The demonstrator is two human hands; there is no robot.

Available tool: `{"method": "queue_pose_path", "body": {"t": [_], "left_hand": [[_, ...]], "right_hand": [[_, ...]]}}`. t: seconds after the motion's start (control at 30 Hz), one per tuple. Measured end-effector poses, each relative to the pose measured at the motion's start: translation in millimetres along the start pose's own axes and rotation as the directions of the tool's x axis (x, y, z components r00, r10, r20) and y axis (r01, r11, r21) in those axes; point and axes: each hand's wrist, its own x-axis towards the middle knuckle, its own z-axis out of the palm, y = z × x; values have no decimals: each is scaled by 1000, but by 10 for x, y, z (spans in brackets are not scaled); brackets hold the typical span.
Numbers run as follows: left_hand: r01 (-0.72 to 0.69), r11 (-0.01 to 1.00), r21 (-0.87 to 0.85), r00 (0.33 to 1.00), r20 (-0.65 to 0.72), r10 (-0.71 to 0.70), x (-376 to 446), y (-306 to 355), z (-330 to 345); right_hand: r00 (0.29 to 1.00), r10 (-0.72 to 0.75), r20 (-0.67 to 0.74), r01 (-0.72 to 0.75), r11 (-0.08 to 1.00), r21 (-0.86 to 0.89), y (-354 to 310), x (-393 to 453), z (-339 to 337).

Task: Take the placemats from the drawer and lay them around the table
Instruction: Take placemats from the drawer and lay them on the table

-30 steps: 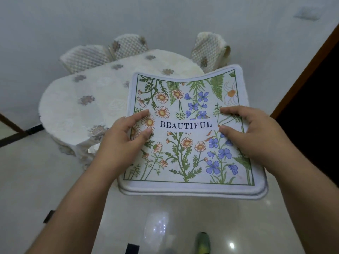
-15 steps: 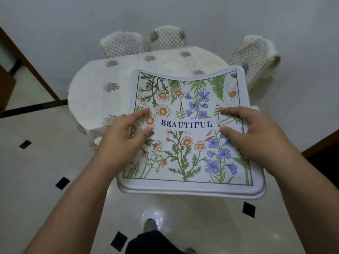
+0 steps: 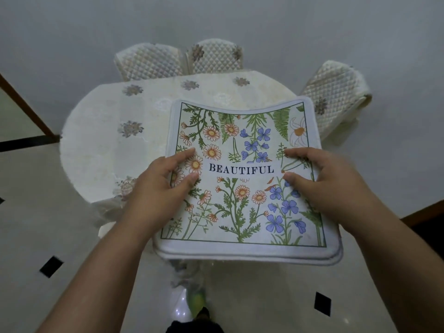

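Note:
A stack of placemats, white-edged with printed flowers and the word BEAUTIFUL, is held flat in front of me above the floor. My left hand grips the stack's left edge, thumb and forefinger on top. My right hand grips the right edge the same way. The far edge of the stack sags in the middle. Beyond it stands the round table under a cream cloth with flower patches; the stack hides the table's right part.
Three chairs with quilted cream covers stand around the table's far side: two at the back, one at the right. A wooden frame crosses the left. Glossy floor with black diamond tiles lies below; my foot shows.
The view has swung so the table sits more centred and closer. Both hands keep the same grip on the stack.

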Motion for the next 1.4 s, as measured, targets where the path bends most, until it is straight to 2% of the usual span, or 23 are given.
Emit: {"method": "queue_pose_path", "body": {"t": [0.23,0.4,0.5,0.7,1.13,1.27,1.4], "left_hand": [[-3,998,58,1000,5,3,960,-212,-160],[-1,995,100,1000,-1,1,1321,-369,-248],[45,997,56,999,-21,-44,1446,-441,-268],[138,989,-55,990,-30,-140,1706,-452,-181],[293,951,-100,953,-54,-299,2678,-109,538],[332,930,-158,935,-75,-347,2990,-219,651],[369,918,-143,919,-94,-384,3326,-447,708]], "right_hand": [[999,30,-17,-31,998,-47,-267,862,387],[999,46,21,-45,998,-46,-350,1245,618],[999,31,30,-31,1000,1,-377,1457,709],[997,0,80,2,1000,-13,-283,1914,873],[954,-109,280,100,994,47,234,3511,652],[947,-116,300,89,991,101,349,3968,843],[951,-118,285,78,986,148,447,4374,1137]]}}
